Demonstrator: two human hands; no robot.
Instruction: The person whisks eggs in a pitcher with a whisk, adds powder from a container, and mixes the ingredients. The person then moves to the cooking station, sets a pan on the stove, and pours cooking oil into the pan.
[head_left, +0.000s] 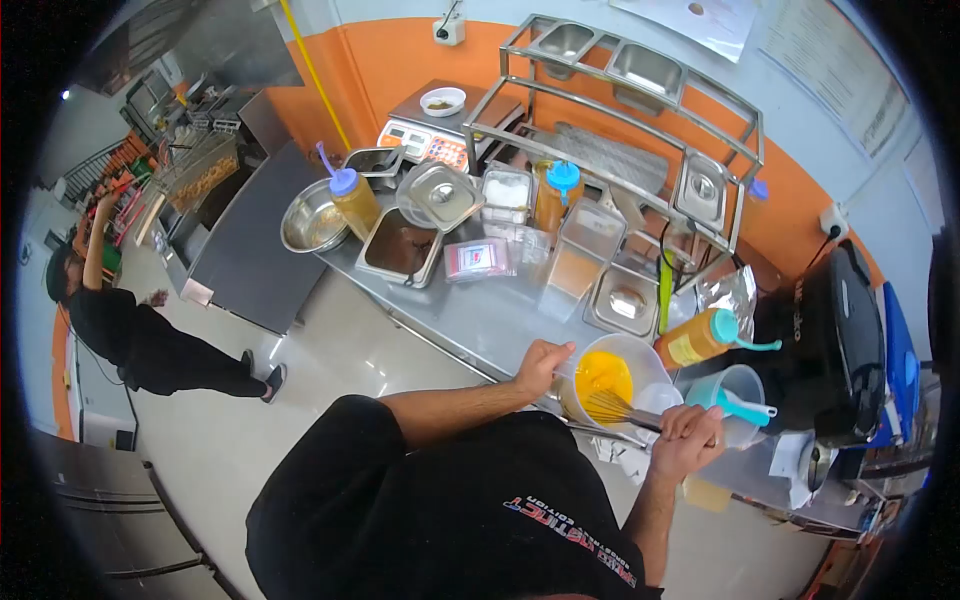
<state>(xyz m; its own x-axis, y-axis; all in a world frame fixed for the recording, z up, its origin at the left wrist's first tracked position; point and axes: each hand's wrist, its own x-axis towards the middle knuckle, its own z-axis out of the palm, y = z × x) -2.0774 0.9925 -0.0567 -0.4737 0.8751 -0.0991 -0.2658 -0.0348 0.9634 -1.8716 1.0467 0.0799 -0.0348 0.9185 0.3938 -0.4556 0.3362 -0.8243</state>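
Yellow liquid [603,373] between the hands [543,368] [688,440]

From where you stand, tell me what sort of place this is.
Probably a commercial kitchen: steel pans and squeeze bottles crowd the counter, a digital scale sits behind, and a whisk is in yellow liquid.

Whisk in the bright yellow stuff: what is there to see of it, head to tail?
The whisk has a cage of thin, curved wires, metallic-looking, on a dark handle. It lies at a slant, wires dipping into the yellow liquid inside a translucent, plastic-looking container. The right hand is closed around the handle and hides much of it. The left hand holds the container's side, clear of the whisk.
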